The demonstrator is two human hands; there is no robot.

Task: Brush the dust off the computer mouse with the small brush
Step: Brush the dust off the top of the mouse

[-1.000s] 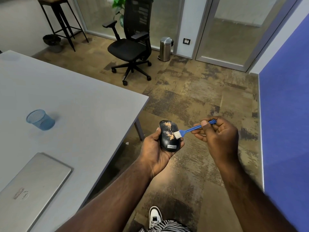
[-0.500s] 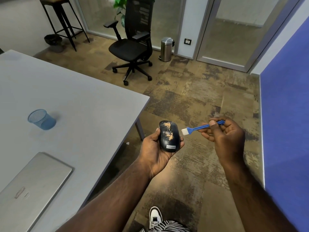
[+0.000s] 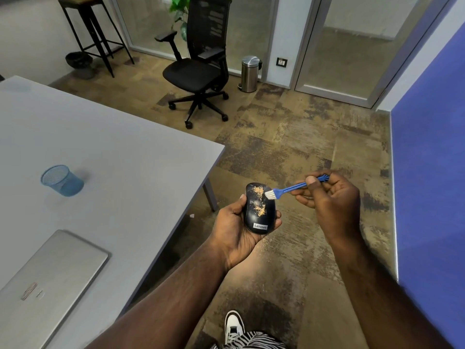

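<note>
A black computer mouse (image 3: 253, 217) with a white logo label lies top-up in my left hand (image 3: 235, 231), held over the floor just off the table corner. Orange-tan dust covers its upper and middle surface. My right hand (image 3: 332, 197) pinches the handle of a small blue brush (image 3: 289, 189) between thumb and fingers. The brush's white bristles touch the mouse's upper right edge, beside the dust patch.
A grey table (image 3: 113, 157) on the left carries a blue mesh cup (image 3: 61, 180) and a closed silver laptop (image 3: 47, 275). A black office chair (image 3: 198, 71), a steel bin (image 3: 249, 73) and a stool (image 3: 93, 34) stand farther back. A blue wall (image 3: 427, 185) is at right.
The brush swept off the mouse to the right, then came back; its bristles now rest on the mouse's upper right edge. The left hand with the mouse stayed put.
</note>
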